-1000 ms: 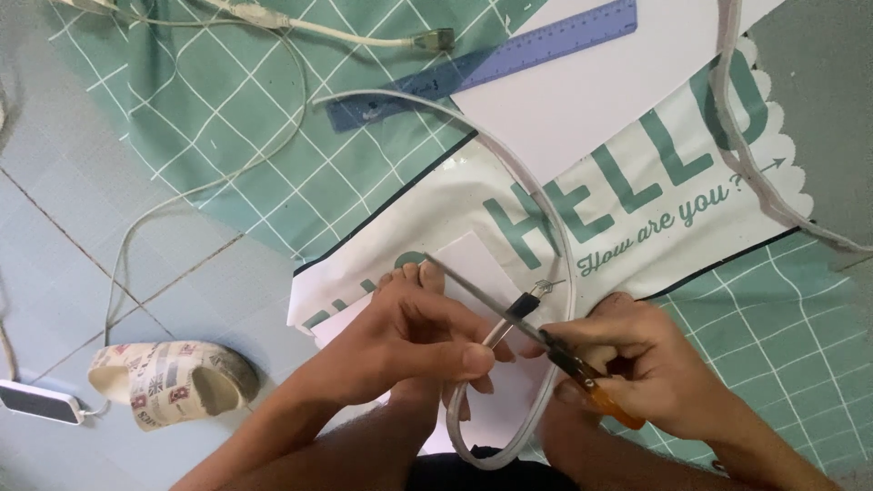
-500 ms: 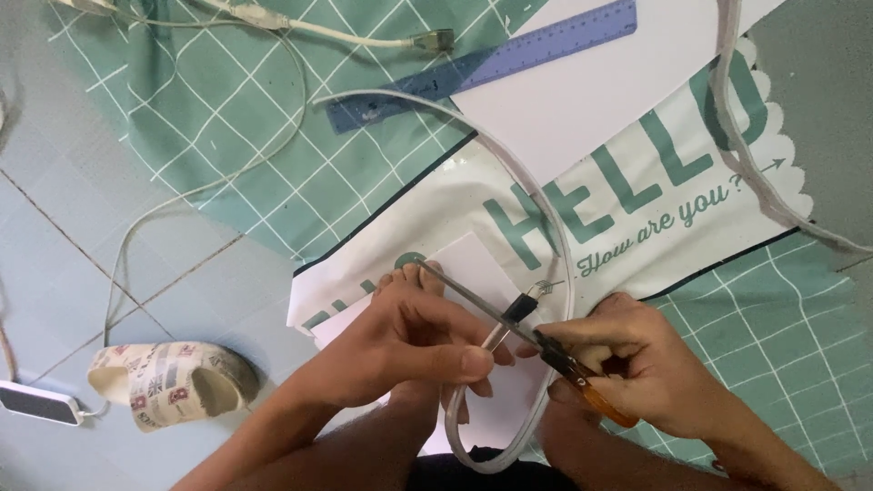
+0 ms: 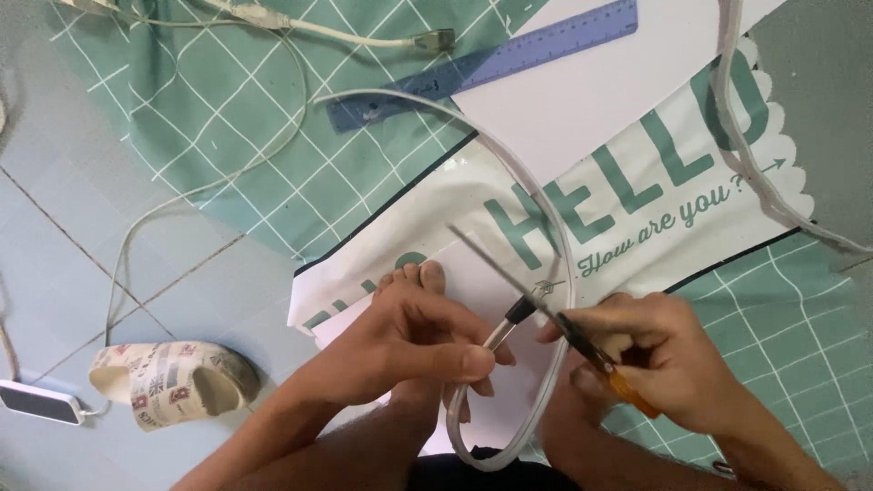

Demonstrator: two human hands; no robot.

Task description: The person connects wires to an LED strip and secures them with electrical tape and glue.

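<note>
My left hand pinches a white flat cable near its dark-sleeved end, just left of the scissors. My right hand grips scissors by their orange handles. The thin blades point up and left across the cable. From a long arc on the mat, the cable curves down into a loop between my hands. Toes of my foot rest on the printed sheet just above my left hand.
A white sheet with teal lettering lies over a green gridded cutting mat. On it are a blue ruler, a white paper and a plug-ended cord. A patterned slipper and a white device sit on the floor tiles.
The scissor tips have shifted slightly up and to the right. Both hands keep their hold and stay almost in place.
</note>
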